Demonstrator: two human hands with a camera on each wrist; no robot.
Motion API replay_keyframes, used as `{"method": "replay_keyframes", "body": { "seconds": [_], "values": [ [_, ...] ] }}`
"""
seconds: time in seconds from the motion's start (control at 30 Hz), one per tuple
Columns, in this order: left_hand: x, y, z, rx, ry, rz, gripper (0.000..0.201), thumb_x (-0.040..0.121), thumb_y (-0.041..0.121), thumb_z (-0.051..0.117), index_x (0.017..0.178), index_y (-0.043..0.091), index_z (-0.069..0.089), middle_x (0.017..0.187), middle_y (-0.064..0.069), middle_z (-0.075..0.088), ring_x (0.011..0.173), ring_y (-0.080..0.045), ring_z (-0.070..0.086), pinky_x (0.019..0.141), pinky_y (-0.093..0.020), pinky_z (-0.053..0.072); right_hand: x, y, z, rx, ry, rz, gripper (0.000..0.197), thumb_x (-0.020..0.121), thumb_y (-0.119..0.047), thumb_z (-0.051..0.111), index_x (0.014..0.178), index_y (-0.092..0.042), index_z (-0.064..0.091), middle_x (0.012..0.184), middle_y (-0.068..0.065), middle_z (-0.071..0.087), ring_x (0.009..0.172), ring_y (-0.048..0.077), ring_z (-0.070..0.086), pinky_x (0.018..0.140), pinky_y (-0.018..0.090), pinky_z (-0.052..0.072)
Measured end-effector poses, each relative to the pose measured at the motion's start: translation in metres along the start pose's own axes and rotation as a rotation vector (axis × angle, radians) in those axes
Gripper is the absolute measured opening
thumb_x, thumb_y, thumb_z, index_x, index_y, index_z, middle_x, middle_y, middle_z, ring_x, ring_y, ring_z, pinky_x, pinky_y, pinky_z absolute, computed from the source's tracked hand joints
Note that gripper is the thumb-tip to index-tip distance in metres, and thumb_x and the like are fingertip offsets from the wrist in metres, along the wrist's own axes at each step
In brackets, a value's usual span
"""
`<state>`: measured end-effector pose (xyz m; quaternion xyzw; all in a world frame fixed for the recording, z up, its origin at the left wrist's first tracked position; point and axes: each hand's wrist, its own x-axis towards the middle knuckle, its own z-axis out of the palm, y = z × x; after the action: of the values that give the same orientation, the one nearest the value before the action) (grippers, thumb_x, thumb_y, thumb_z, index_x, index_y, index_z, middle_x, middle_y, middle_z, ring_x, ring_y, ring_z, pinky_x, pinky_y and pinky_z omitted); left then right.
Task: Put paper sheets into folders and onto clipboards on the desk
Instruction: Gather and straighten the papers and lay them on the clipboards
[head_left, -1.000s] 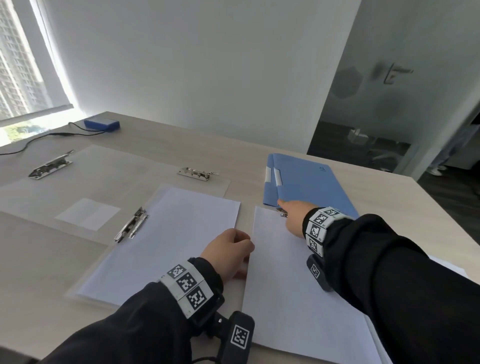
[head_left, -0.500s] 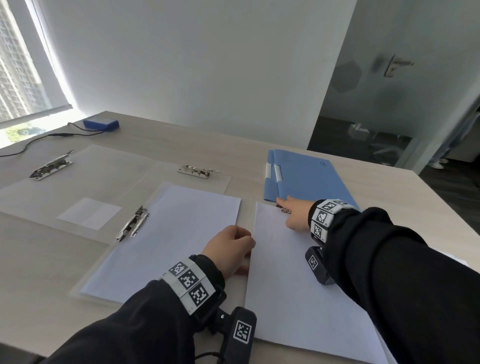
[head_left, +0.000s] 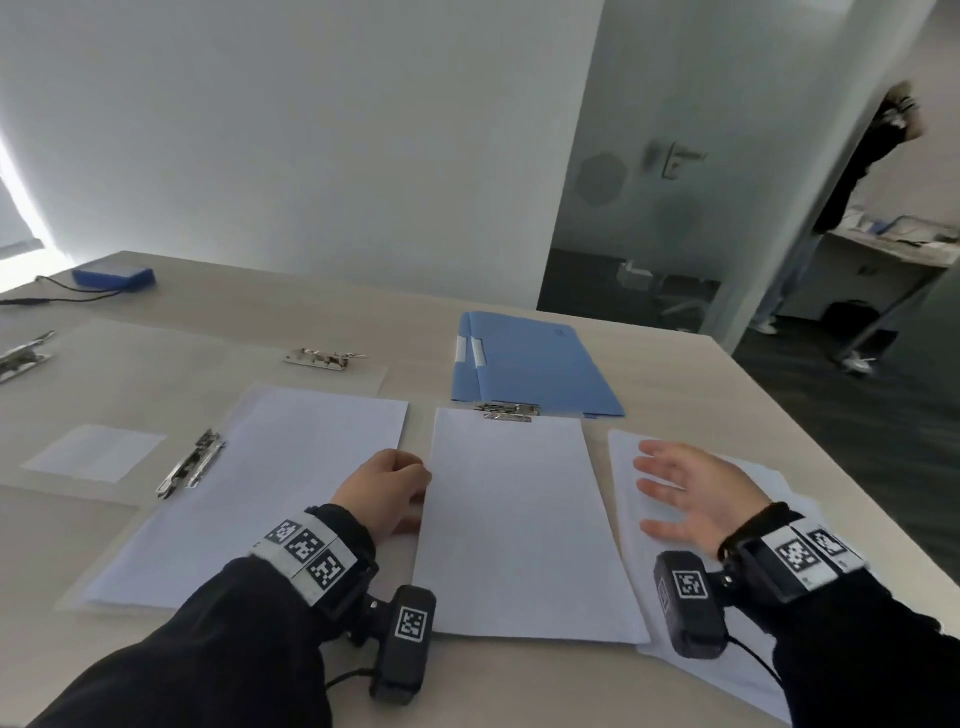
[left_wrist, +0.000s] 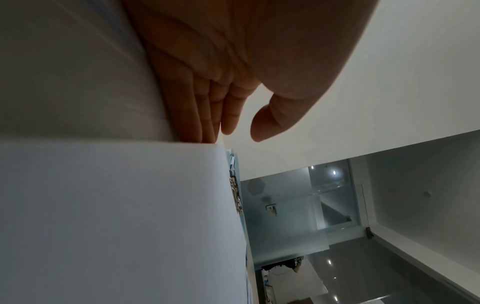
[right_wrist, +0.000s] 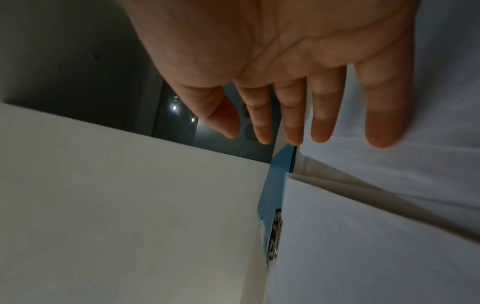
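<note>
My right hand (head_left: 698, 499) hovers with fingers spread and empty over the loose paper stack (head_left: 649, 525) at the desk's near right edge, probably to draw off the next sheet. My left hand (head_left: 384, 491) rests beside the middle sheet (head_left: 514, 525), straight fingers against its left edge and gripping nothing, likely to keep it square under the clip (head_left: 506, 410). Left of that lies another loaded clipboard (head_left: 270, 483). Farther back, the blue folders (head_left: 535, 371) wait closed, and two bare clipboards (head_left: 130, 374) sit toward the far left corner.

Four clipboards (head_left: 130, 374); blue folders (head_left: 535, 369), two at least; two hands (head_left: 696, 493); one blue box (head_left: 113, 275).
</note>
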<state>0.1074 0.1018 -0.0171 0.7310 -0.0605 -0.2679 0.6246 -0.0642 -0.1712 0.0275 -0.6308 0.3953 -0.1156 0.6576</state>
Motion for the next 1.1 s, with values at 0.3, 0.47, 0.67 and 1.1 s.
{"method": "replay_keyframes", "body": {
  "seconds": [0.3,0.47,0.67,1.1],
  "values": [
    [-0.004,-0.001,0.006,0.148,0.053,0.043,0.025,0.070,0.031,0.062,0.093,0.021,0.062,0.098,-0.012,0.071,0.092,-0.034,0.070,0.083,-0.054,0.058,-0.031,0.019,0.010,0.049,-0.051,0.048,0.025,0.094,-0.028,0.055,0.117,-0.023,0.064,0.126,-0.001,0.055,0.115,0.025,0.056,0.079,0.047,0.056],
    [-0.005,-0.002,0.004,0.148,0.056,0.053,0.027,0.067,0.033,0.062,0.092,0.020,0.062,0.098,-0.013,0.072,0.092,-0.036,0.070,0.084,-0.055,0.057,-0.037,0.017,0.011,0.265,0.034,0.144,0.029,0.089,-0.024,0.061,0.116,-0.012,0.060,0.115,0.008,0.059,0.087,0.025,0.060,0.057,0.034,0.051],
    [0.007,-0.011,-0.001,0.140,0.014,0.057,0.045,0.055,0.044,0.061,0.093,0.020,0.063,0.099,-0.013,0.073,0.095,-0.036,0.070,0.089,-0.056,0.055,-0.068,0.029,0.015,0.082,-0.284,0.180,0.026,0.093,-0.023,0.053,0.107,-0.007,0.068,0.080,0.011,0.071,0.059,0.024,0.063,0.051,0.028,0.046],
    [-0.067,0.027,-0.008,-0.150,0.017,0.261,0.021,0.093,0.013,0.051,0.092,0.011,0.071,0.083,-0.004,0.074,0.075,-0.020,0.064,0.059,-0.030,0.042,-0.073,0.019,0.009,0.232,-0.251,-0.280,0.033,0.096,-0.002,0.042,0.117,-0.012,0.065,0.084,0.018,0.063,0.048,0.023,0.042,0.041,0.025,0.032]
  ]
}}
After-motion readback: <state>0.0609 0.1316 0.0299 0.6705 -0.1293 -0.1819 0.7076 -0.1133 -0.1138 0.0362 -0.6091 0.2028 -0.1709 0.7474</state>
